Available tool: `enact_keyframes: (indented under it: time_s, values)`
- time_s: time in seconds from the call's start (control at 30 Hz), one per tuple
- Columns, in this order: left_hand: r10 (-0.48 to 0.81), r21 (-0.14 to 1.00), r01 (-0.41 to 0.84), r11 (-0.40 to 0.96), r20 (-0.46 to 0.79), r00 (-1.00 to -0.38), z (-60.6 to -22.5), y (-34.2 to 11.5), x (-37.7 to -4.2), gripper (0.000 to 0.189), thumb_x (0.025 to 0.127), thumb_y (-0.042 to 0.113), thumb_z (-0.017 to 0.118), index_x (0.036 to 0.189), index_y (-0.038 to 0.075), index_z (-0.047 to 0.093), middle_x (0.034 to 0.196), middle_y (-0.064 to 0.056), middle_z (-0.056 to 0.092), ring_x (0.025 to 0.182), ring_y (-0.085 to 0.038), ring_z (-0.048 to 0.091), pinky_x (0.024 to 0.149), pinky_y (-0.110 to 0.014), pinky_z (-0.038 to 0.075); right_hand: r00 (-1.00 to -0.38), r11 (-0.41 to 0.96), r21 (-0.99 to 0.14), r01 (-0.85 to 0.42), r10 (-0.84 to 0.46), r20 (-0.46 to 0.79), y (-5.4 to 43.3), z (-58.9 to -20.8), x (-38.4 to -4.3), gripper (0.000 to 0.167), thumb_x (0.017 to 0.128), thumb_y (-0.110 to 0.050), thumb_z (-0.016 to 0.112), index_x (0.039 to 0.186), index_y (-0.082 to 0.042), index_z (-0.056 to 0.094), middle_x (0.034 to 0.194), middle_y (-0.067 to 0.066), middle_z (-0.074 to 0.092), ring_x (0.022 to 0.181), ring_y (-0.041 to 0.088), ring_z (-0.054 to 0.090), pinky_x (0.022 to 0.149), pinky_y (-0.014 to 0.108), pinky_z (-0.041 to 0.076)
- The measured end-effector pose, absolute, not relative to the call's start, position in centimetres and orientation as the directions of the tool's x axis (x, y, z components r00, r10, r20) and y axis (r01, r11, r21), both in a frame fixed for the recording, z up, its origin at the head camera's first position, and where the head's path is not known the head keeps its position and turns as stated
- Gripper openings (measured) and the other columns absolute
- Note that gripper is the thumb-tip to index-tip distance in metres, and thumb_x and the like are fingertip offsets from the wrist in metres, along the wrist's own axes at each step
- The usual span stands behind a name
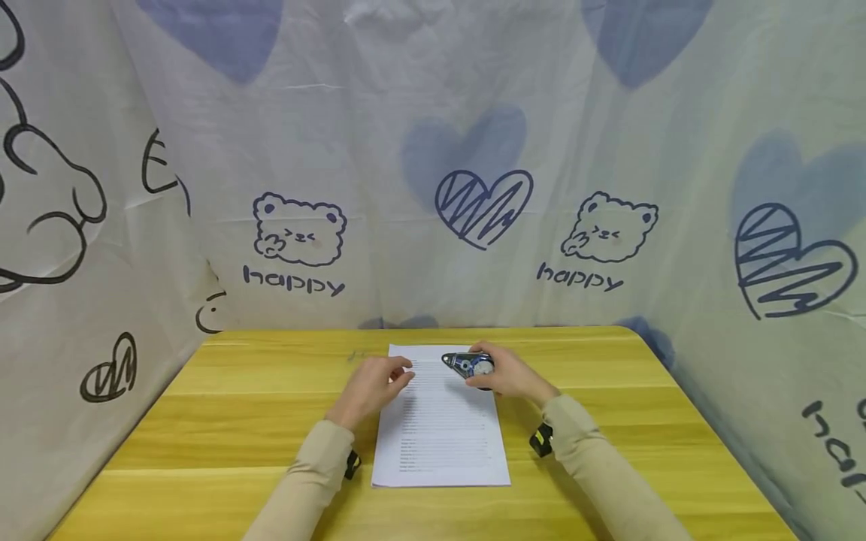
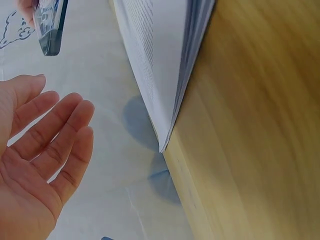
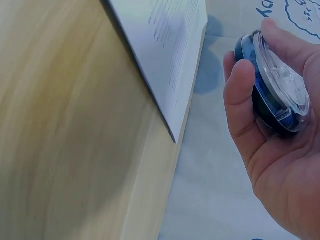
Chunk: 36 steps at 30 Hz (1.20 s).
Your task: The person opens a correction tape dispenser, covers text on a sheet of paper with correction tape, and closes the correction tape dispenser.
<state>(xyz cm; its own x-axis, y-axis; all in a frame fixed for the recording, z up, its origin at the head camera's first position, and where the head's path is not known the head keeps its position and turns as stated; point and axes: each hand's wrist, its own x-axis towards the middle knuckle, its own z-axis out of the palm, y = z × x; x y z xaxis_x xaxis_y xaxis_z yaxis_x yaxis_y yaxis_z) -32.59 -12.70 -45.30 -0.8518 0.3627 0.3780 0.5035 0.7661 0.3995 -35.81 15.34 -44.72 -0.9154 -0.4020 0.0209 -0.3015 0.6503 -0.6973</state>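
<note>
My right hand point(image 1: 509, 371) grips a correction tape dispenser point(image 1: 482, 367) above the upper right of a stack of printed paper point(image 1: 446, 436). In the right wrist view, the fingers and thumb curl round the dispenser's clear and dark blue body point(image 3: 280, 85). Its narrow tip points left in the head view. My left hand point(image 1: 374, 383) hovers over the paper's upper left edge and holds nothing. Seen from the left wrist, its fingers point(image 2: 60, 130) are loosely bent and apart from the dispenser point(image 2: 51, 37).
The paper lies on a yellow wood-grain table point(image 1: 257, 421), lengthwise toward me. A pale cloth with printed hearts and bears point(image 1: 392, 248) hangs behind the table and along both sides. Each wrist carries a black strap device, the right one point(image 1: 541, 440) with yellow on it.
</note>
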Motion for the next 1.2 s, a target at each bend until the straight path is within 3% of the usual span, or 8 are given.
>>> enact_keyframes:
  time_s: [0.3, 0.57, 0.8, 1.03, 1.2]
  values:
    - [0.391, 0.422, 0.546, 0.724, 0.402, -0.828, -45.5, -11.5, -32.3, 0.021, 0.094, 0.021, 0.067, 0.108, 0.007, 0.073, 0.089, -0.002, 0.075, 0.078, -0.013, 0.068, 0.072, -0.030, 0.055, -0.874, 0.618, -0.697, -0.363, -0.486, 0.024, 14.3, -44.9, -35.6, 0.046, 0.083, -0.023, 0.080, 0.122, -0.013, 0.058, 0.105, 0.015, 0.064, 0.052, 0.022, 0.059, 0.050, 0.042, 0.056]
    - [0.412, 0.431, 0.557, 0.710, 0.387, -0.825, -45.5, -10.8, -32.2, 0.025, 0.093, 0.021, 0.068, 0.113, 0.006, 0.071, 0.092, -0.003, 0.074, 0.081, -0.013, 0.067, 0.071, -0.028, 0.054, -0.846, 0.595, -0.710, -0.378, -0.534, 0.003, 14.0, -44.7, -35.6, 0.043, 0.084, -0.024, 0.079, 0.121, -0.015, 0.059, 0.109, 0.019, 0.064, 0.058, 0.023, 0.061, 0.054, 0.044, 0.057]
    - [0.390, 0.471, 0.533, 0.703, 0.372, -0.842, -45.1, -10.5, -32.1, 0.040, 0.094, 0.025, 0.067, 0.127, 0.004, 0.063, 0.106, -0.013, 0.071, 0.092, -0.021, 0.067, 0.075, -0.033, 0.054, -0.840, 0.594, -0.699, -0.399, -0.543, 0.018, 13.8, -44.5, -35.6, 0.041, 0.083, -0.023, 0.080, 0.118, -0.017, 0.060, 0.105, 0.016, 0.064, 0.071, 0.022, 0.063, 0.056, 0.044, 0.057]
    - [0.458, 0.402, 0.604, 0.688, 0.405, -0.791, -44.9, -10.1, -32.0, 0.029, 0.093, 0.022, 0.068, 0.118, 0.006, 0.069, 0.106, -0.007, 0.072, 0.088, -0.016, 0.067, 0.075, -0.031, 0.055, -0.821, 0.559, -0.709, -0.431, -0.569, 0.050, 13.4, -44.5, -35.4, 0.041, 0.084, -0.022, 0.079, 0.120, -0.018, 0.060, 0.113, 0.022, 0.063, 0.077, 0.020, 0.062, 0.058, 0.047, 0.057]
    - [0.471, 0.423, 0.606, 0.674, 0.385, -0.793, -45.0, -9.7, -31.8, 0.023, 0.094, 0.021, 0.066, 0.112, 0.007, 0.070, 0.100, -0.005, 0.072, 0.084, -0.012, 0.066, 0.073, -0.028, 0.056, -0.806, 0.538, -0.714, -0.448, -0.588, 0.062, 13.1, -44.6, -35.1, 0.039, 0.086, -0.021, 0.077, 0.121, -0.020, 0.060, 0.114, 0.017, 0.063, 0.083, 0.023, 0.062, 0.060, 0.048, 0.057]
